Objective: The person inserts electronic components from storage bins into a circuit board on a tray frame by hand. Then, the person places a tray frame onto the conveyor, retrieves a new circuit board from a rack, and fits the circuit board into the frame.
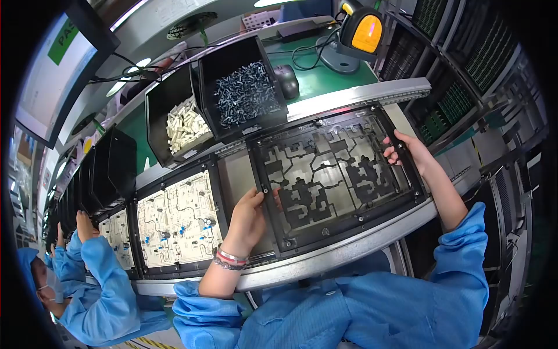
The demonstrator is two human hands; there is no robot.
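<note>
Both my hands grip a black-framed solder pallet [325, 168] with irregular cut-outs and raised dark blocks. My left hand [248, 216] is closed on its left side bar, the fingers passing behind the frame. On the opposite bar, my right hand [408, 150] has its thumb outside and its fingertips curled through to the inside. The pallet lies over the metal conveyor rail [349, 244] along the bench's front. Left of it, a second pallet holds white circuit boards [177, 221] with blue and black components.
Behind the rail stand a black bin of white parts [187, 125] and another of dark small components [247, 93]. A mouse [286, 81] and a yellow barcode scanner [366, 34] are farther back. Racks of green boards [453, 102] rise at right. A co-worker in blue [104, 285] works at left.
</note>
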